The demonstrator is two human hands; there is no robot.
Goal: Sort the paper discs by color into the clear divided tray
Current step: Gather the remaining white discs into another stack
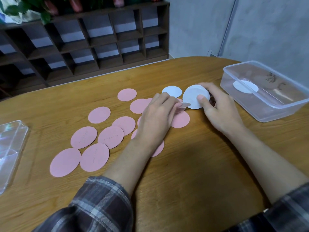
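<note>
Centrally, left hand [155, 118] pinches a disc [184, 104], right hand [219, 108] grips a white stack [192, 98]; pink discs [99, 114] beneath, tub [284, 111] beside.

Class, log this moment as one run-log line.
right hand: holds white disc stack | left hand: pinches one disc | pink discs: on table

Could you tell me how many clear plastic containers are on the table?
2: a clear tray at the left edge, a clear tub at the right holding a white disc.
</note>
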